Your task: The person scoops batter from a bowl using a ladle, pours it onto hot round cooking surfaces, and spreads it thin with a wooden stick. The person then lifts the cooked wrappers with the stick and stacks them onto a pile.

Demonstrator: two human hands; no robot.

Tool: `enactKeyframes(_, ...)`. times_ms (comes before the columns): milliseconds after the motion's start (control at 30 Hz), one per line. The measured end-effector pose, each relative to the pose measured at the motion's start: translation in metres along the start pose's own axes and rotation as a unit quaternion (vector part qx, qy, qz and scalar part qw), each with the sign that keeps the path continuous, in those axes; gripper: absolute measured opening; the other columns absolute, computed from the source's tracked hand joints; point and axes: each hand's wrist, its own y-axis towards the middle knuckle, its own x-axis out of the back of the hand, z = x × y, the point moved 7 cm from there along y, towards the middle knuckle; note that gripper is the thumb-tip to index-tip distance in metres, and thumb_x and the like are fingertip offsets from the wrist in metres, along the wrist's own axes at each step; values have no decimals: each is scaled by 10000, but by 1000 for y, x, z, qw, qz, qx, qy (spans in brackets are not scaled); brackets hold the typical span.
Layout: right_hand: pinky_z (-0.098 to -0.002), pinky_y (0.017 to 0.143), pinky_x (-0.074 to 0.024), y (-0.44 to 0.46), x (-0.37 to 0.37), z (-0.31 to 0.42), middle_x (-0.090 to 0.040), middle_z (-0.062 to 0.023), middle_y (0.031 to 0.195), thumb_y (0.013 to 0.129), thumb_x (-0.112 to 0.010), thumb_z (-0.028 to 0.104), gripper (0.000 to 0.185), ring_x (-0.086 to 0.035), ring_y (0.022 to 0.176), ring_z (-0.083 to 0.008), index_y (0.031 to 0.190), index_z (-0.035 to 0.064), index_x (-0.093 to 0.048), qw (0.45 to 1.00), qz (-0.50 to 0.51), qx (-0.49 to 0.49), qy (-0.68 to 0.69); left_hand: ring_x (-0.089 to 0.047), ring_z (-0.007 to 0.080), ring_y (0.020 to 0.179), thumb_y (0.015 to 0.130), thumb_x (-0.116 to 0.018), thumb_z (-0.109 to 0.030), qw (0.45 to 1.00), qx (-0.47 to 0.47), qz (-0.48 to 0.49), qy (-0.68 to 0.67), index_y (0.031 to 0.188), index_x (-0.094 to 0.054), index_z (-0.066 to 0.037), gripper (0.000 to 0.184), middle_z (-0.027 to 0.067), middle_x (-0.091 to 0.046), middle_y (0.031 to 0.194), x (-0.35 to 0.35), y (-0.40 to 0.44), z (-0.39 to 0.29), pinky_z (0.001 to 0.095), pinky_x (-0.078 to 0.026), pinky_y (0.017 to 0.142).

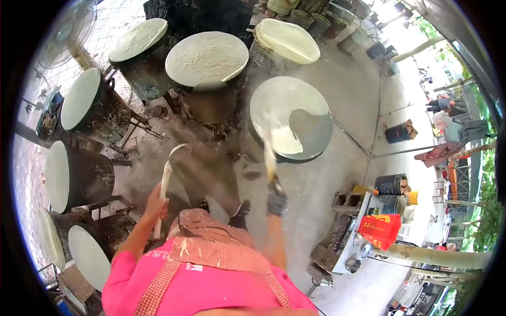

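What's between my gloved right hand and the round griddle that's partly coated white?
The head view shows a handled tool spanning that stretch, from your right hand to the griddle; its far end is blurred.

Pink shirt — checked apron — dark glove

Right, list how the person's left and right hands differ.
The left hand is bare; the right hand looks dark-gloved. The left hand's long pale stick with a curved tip shows over brown floor; the right hand's pale, blurred tool reaches over a partly cream-coated round grey griddle. Each holds one long implement.
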Motion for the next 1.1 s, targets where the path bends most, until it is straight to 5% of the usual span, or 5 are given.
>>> enactKeyframes(133, -331, 437, -404, 25, -4, 3, -491, -95, 506, 832, -418, 366, 338, -505, 472, -214, 839, 84, -604, 459, 470, -206, 725, -312, 83, 347, 730, -429, 13, 999, -35, 32, -14, 1300, -209, -239, 661, -2, -332, 519, 2, -21, -11, 226, -278, 292)
enactKeyframes(300, -366, 494, -410, 12, -65, -58, -575, -154, 639, 797, -481, 270, 273, -495, 515, -249, 835, 32, -610, 247, 471, -300, 792, -297, 71, 339, 724, -432, 20, 998, -33, 52, -24, 1304, -194, -254, 684, -6, -324, 518, 5, -44, 0, 210, -262, 287)
enactKeyframes(800, -396, 653, -434, 103, -74, -40, -576, -218, 781, 789, -418, 344, 358, -566, 737, -330, 926, 66, -598, 324, 493, -103, 801, -353, 73, 438, 828, -449, -114, 847, 11, 329, -418, 1292, -233, -230, 525, 19, -367, 633, -45, -51, 16, 177, -343, 350)
enactKeyframes(933, -452, 641, -432, 29, -116, -11, -578, -215, 787, 806, -356, 468, 413, -566, 743, -358, 917, 160, -608, 181, 619, -178, 744, -340, 86, 439, 811, -482, -150, 845, 35, 375, -380, 1291, -217, -293, 566, 14, -337, 623, -58, -52, 16, 195, -332, 366)
enactKeyframes(1100, -449, 618, -436, 57, -159, -15, -576, -218, 723, 751, -461, 363, 363, -579, 704, -337, 761, 34, -614, 320, 454, -248, 794, -367, 75, 424, 839, -440, -157, 797, 117, 407, -431, 963, -437, -60, 157, 7, -358, 580, -80, -35, 30, 217, -357, 362)
